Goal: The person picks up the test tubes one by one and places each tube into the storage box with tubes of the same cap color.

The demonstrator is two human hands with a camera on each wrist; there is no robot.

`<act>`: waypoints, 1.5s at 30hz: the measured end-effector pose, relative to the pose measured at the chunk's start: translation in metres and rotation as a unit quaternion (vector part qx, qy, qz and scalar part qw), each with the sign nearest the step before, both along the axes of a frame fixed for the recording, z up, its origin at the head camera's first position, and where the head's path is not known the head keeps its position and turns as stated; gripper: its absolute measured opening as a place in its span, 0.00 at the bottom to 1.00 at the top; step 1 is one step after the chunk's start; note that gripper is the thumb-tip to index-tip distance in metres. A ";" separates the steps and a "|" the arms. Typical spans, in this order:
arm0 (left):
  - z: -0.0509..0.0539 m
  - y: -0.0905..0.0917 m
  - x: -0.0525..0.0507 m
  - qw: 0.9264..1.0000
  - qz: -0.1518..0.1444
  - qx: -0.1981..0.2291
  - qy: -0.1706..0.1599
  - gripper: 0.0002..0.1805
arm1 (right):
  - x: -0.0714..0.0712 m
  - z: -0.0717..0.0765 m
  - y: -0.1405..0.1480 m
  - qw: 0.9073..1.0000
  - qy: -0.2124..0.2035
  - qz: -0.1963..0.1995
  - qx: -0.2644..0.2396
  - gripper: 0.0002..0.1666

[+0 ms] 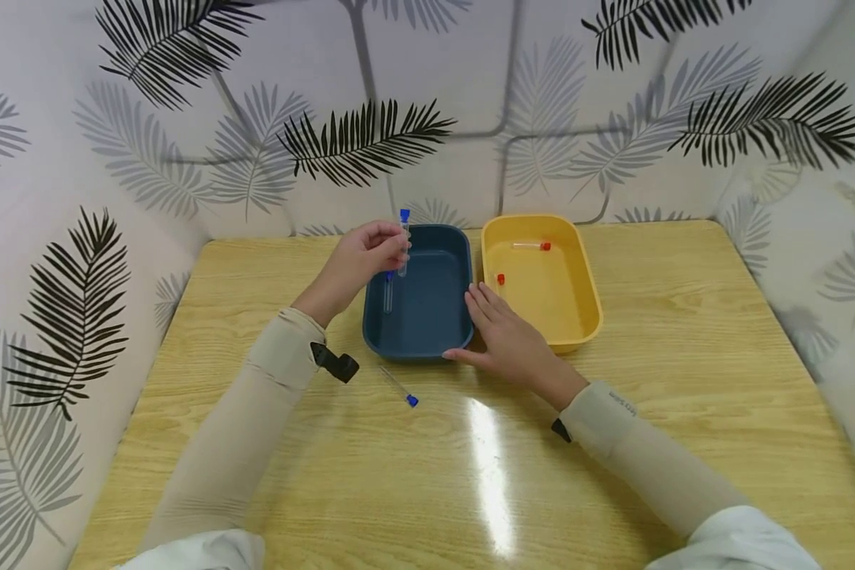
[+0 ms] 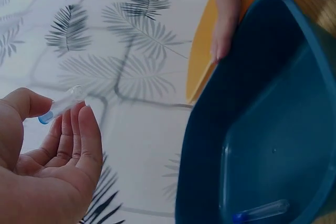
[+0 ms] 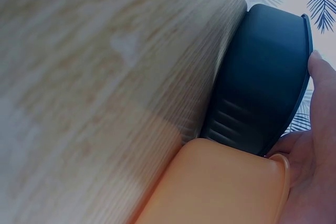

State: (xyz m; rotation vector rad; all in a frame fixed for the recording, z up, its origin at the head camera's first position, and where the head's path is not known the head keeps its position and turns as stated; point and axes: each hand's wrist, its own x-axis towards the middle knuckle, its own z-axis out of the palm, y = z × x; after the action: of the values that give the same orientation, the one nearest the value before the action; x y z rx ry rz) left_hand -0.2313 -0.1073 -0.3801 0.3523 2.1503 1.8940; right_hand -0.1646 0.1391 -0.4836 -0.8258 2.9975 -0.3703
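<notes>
My left hand [image 1: 359, 265] pinches a clear tube with a blue cap [image 1: 404, 215] over the left side of the dark blue bin [image 1: 427, 317]. In the left wrist view that tube [image 2: 65, 102] lies between thumb and fingers of the left hand [image 2: 58, 156]. Another blue-capped tube [image 1: 388, 294] lies inside the bin along its left wall. My right hand [image 1: 509, 344] touches the bin's near right rim, thumb at the near edge, fingers extended by the yellow bin [image 1: 590, 317]. In the right wrist view the right hand [image 3: 320, 145] is at the dark bin's rim [image 3: 304, 77].
A blue-capped tube [image 1: 397, 385] lies on the wooden table [image 1: 648, 317] in front of the dark bin. Inside the yellow bin are a red-capped tube [image 1: 530, 245] and another red cap [image 1: 500, 279]. A leaf-patterned covering [image 1: 456, 95] stands behind the table.
</notes>
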 end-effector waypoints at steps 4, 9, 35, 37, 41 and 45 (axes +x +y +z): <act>-0.005 0.005 -0.018 1.000 0.000 -0.005 -0.023 0.20 | 0.000 -0.001 0.001 1.000 0.008 0.004 -0.004 0.61; -0.013 0.009 -0.040 0.999 0.007 -0.024 -0.031 0.19 | 0.000 0.001 0.002 1.000 0.013 0.009 -0.010 0.61; -0.076 0.022 -0.081 0.991 -0.004 -0.079 -0.107 0.16 | 0.001 0.000 0.001 1.000 0.012 0.000 0.011 0.61; -0.080 0.024 -0.082 0.990 -0.005 -0.078 -0.115 0.16 | 0.001 0.000 0.001 1.000 0.011 0.002 0.006 0.61; -0.086 0.028 -0.081 0.989 -0.008 -0.078 -0.127 0.17 | 0.001 0.001 0.002 1.000 0.008 0.005 0.000 0.61; -0.092 0.032 -0.080 0.987 -0.016 -0.096 -0.131 0.17 | 0.001 0.001 0.002 1.000 0.007 0.005 -0.001 0.61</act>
State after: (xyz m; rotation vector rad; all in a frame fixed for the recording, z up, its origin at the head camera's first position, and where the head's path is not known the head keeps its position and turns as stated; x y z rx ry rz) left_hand -0.3110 -0.0750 -0.4719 0.0924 2.1111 1.5968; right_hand -0.1638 0.1412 -0.4830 -0.8458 3.0044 -0.3683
